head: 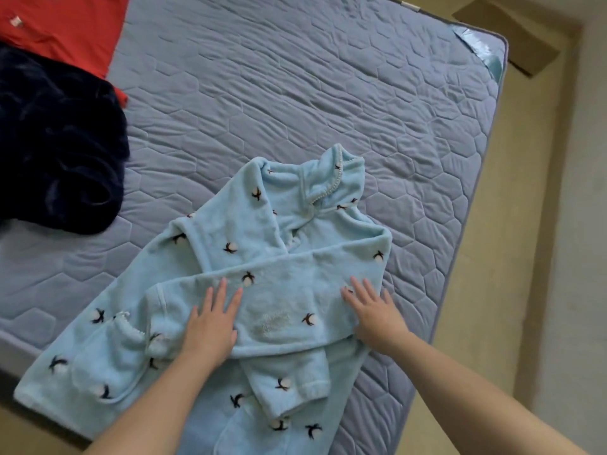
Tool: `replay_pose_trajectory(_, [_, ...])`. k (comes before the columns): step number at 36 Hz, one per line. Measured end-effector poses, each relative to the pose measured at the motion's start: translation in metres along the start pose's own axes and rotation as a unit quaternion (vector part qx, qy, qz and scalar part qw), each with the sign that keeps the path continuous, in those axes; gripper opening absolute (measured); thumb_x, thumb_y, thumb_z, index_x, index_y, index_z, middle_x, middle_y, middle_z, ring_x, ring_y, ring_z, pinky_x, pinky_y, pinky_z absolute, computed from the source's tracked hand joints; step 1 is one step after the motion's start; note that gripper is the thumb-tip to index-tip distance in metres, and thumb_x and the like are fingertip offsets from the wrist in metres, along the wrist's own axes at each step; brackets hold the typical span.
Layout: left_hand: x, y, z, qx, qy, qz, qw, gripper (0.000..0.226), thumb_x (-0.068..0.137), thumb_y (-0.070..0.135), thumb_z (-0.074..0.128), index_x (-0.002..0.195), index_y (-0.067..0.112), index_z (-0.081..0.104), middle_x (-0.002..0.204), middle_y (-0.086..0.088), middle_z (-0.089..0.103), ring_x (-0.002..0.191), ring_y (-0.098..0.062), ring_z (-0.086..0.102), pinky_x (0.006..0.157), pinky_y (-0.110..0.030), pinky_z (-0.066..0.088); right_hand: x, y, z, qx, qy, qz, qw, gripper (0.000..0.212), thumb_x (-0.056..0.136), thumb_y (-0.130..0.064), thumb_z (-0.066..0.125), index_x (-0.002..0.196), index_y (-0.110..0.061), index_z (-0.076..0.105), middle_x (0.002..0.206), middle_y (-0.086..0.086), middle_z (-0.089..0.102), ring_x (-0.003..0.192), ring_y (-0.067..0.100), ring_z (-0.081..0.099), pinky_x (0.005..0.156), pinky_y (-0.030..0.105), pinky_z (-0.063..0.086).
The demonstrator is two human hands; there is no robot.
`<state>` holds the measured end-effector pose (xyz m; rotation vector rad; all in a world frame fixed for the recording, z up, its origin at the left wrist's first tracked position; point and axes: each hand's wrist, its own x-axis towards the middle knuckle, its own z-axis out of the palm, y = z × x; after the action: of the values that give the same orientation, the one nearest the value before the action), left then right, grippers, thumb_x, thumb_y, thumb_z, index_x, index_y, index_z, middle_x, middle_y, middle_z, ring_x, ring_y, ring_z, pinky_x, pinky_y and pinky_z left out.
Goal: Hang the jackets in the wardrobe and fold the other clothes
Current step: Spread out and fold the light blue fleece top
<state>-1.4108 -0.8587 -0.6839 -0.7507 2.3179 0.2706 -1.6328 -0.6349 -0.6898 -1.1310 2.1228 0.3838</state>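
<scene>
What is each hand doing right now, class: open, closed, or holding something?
Left hand: open, fingers straight, pressing flat on the light blue fleece top.
Right hand: open, also flat on that top.

A home bedroom: a bare quilted mattress [295, 93] strewn with clothes [56, 142], plain walls beside.

Both hands [212, 326] [377, 318] flat on fleece top [230, 221]
</scene>
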Motion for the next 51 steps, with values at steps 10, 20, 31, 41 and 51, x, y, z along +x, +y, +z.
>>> replay_pose_trajectory(10, [0.003, 0.03, 0.01, 0.026, -0.004, 0.026, 0.999, 0.083, 0.096, 0.046, 0.042, 0.149, 0.026, -0.018, 0.155, -0.012, -0.027, 0.146, -0.033, -0.012, 0.116, -0.048, 0.015, -0.001, 0.016, 0.014, -0.073, -0.212, 0.003, 0.974, 0.069, 0.096, -0.022, 0.044, 0.152, -0.03, 0.004, 0.16, -0.002, -0.009, 0.147, 0.027, 0.009, 0.108, 0.055, 0.028])
replay_pose_trajectory(20, [0.019, 0.118, 0.009, -0.008, 0.021, 0.126, 0.992, 0.078, 0.093, 0.038, 0.051, 0.153, 0.023, 0.003, 0.159, -0.008, -0.015, 0.147, -0.025, -0.011, 0.117, -0.048, 0.005, 0.049, 0.047, -0.058, 0.071, 0.081, 0.019, 0.994, 0.058, 0.085, -0.004, 0.046, 0.139, -0.02, 0.034, 0.154, -0.001, 0.018, 0.112, 0.029, 0.05, 0.062, 0.033, 0.041])
replay_pose_trajectory(31, [0.057, 0.219, 0.019, 0.017, 0.06, 0.246, 0.967, 0.073, 0.095, 0.023, 0.044, 0.152, 0.029, -0.003, 0.157, -0.008, -0.024, 0.146, -0.032, -0.011, 0.111, -0.059, -0.007, 0.082, 0.108, -0.082, -0.044, 0.001, 0.049, 0.998, 0.027, 0.092, -0.022, 0.045, 0.116, -0.011, 0.05, 0.121, 0.008, 0.048, 0.104, 0.03, 0.057, 0.069, 0.035, 0.037])
replay_pose_trajectory(41, [0.06, 0.249, 0.021, 0.038, 0.033, 0.29, 0.956, 0.06, 0.099, 0.022, 0.034, 0.152, 0.027, 0.006, 0.159, -0.007, -0.017, 0.145, -0.033, -0.014, 0.111, -0.062, -0.009, 0.091, 0.105, -0.075, -0.045, -0.011, 0.1, 0.994, 0.037, 0.092, -0.014, 0.041, 0.128, -0.008, 0.039, 0.128, 0.009, 0.041, 0.114, 0.031, 0.05, 0.074, 0.035, 0.035])
replay_pose_trajectory(51, [0.019, 0.125, 0.007, -0.019, 0.138, 0.123, 0.983, 0.078, 0.077, 0.048, 0.066, 0.145, 0.02, 0.039, 0.156, -0.008, 0.024, 0.143, -0.026, 0.026, 0.109, -0.058, 0.025, 0.052, 0.041, -0.043, -0.041, 0.102, -0.017, 0.994, 0.073, 0.094, -0.024, 0.041, 0.152, -0.024, -0.003, 0.16, 0.002, -0.012, 0.147, 0.029, -0.012, 0.116, 0.055, 0.003])
